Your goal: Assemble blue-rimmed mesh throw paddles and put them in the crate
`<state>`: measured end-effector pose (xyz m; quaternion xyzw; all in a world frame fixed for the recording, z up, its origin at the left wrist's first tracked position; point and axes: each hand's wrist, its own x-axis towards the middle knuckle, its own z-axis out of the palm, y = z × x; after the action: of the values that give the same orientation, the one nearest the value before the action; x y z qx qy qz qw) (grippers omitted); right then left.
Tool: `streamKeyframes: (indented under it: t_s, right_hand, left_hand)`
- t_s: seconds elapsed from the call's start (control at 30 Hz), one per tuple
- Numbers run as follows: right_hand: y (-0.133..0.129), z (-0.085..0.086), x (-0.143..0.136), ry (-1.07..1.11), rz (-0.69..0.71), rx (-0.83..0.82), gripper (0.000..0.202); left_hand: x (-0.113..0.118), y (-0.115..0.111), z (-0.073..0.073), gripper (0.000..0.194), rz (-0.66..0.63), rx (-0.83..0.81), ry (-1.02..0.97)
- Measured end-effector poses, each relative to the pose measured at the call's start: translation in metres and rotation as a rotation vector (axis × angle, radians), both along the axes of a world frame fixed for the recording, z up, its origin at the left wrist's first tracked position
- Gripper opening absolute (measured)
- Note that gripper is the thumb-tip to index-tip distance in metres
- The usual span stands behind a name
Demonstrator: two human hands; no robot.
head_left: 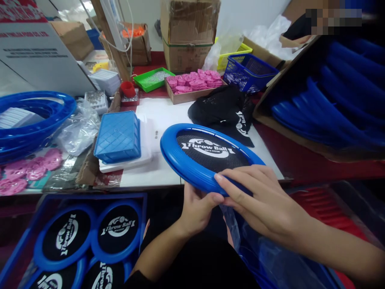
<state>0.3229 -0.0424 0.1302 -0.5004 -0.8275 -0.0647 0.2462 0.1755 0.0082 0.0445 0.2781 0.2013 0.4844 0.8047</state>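
Holds blue-rimmed disc (207, 154) face-up at worktop (288, 158) edge | pinches near side with left grip (195, 206) and right grip (270, 200) | likely for steadiness

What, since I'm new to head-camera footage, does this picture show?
No machine here: one camera worn on a person's head looks forward and down at their bare hands. The left hand, from beneath, and the right hand hold a blue-rimmed "Throw Ball" disc by its near edge. On the table beyond are black printed fabric, a shallow box of pink pieces, a green tray and a blue plastic basket. Lower left, a blue crate holds similar discs.
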Motion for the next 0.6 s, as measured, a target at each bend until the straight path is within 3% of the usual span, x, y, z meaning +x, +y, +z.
streamKeyframes:
  t_s: [0.1, 0.33, 0.6]
  right_hand:
    - [-0.001, -0.017, 0.005, 0.000, 0.027, 0.007, 0.045]
    - [-0.005, -0.063, 0.013, 0.042, 0.055, 0.075, 0.033]
    - [-0.006, -0.098, 0.017, -0.045, 0.077, 0.127, 0.033]
  left_hand:
    - [0.000, -0.003, -0.017, 0.064, -0.016, -0.007, 0.036]
    - [-0.004, -0.001, -0.051, 0.060, -0.184, -0.053, 0.058]
    - [-0.010, -0.005, -0.081, 0.055, -0.258, -0.153, 0.031]
